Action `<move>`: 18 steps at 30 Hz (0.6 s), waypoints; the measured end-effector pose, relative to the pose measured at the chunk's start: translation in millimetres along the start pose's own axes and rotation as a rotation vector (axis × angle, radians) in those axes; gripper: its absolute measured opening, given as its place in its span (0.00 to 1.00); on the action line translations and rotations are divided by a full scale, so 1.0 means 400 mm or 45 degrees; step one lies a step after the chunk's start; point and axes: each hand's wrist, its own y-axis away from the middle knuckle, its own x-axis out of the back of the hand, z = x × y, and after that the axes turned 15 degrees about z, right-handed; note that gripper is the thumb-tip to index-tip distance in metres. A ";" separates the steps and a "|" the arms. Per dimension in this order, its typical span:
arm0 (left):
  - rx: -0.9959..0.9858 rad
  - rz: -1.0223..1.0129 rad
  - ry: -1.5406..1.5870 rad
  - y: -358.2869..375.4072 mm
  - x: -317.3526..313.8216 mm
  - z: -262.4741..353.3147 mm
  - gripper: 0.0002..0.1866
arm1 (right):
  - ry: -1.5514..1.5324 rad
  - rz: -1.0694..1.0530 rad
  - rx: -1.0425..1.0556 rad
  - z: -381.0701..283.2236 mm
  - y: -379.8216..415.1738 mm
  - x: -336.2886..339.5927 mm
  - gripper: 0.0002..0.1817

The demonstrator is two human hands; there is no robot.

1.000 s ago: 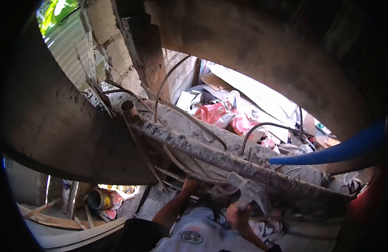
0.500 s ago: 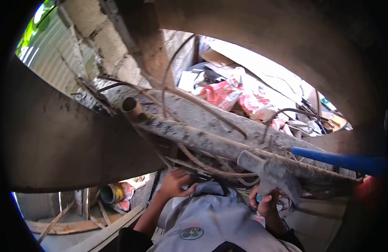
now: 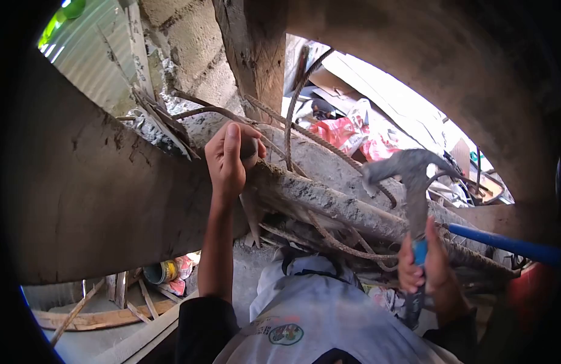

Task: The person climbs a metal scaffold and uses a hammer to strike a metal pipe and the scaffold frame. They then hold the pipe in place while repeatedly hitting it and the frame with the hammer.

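Note:
My left hand (image 3: 230,156) is wrapped round the end of a round metal pipe (image 3: 250,149), by the upper end of a rough concrete-crusted bar (image 3: 329,197). On the right, my right hand (image 3: 427,267) grips a claw hammer (image 3: 417,200) by its blue and black handle, the head raised and slightly blurred. Bent rebar (image 3: 295,112) rises behind the bar, and more rebar (image 3: 341,244) curves below it.
A wooden post (image 3: 256,54) and block wall (image 3: 186,51) stand behind. Red and white plastic bags (image 3: 353,134) lie beyond the concrete. A blue pipe (image 3: 505,241) juts in from the right. Lower left are wood strips (image 3: 80,309) and a yellow can (image 3: 165,272).
My left hand has gone up from beside the shirt to the pipe end and closed round it. My right hand has raised the hammer, its head now upright. The view has shifted slightly.

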 end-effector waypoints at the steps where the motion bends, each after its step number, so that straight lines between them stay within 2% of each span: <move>1: 0.025 -0.006 0.011 0.001 0.001 -0.004 0.23 | -0.056 0.024 -0.059 -0.024 -0.001 -0.006 0.39; 4: -0.036 0.017 -0.077 0.000 0.003 -0.004 0.23 | -0.028 0.066 -0.109 -0.074 -0.017 -0.040 0.39; 6: 0.008 0.060 -0.114 0.003 0.003 0.002 0.22 | 0.222 0.186 -0.301 -0.073 -0.031 -0.072 0.38; 7: 0.024 0.064 -0.106 0.000 0.005 0.005 0.22 | 0.226 0.201 -0.309 -0.073 -0.035 -0.078 0.38; 9: 0.026 0.061 -0.175 0.001 0.003 0.011 0.21 | 0.227 0.121 -0.588 -0.078 -0.036 -0.081 0.38; 11: 0.057 0.059 -0.184 0.006 0.005 0.011 0.21 | 0.227 0.121 -0.598 -0.088 -0.034 -0.063 0.39; 17: 0.036 0.033 -0.176 0.000 0.005 0.011 0.21 | -0.018 -0.049 -0.330 -0.099 -0.049 -0.035 0.39; 18: 0.022 0.041 -0.185 0.001 0.005 0.011 0.21 | 0.010 -0.018 -0.364 -0.083 -0.051 -0.035 0.39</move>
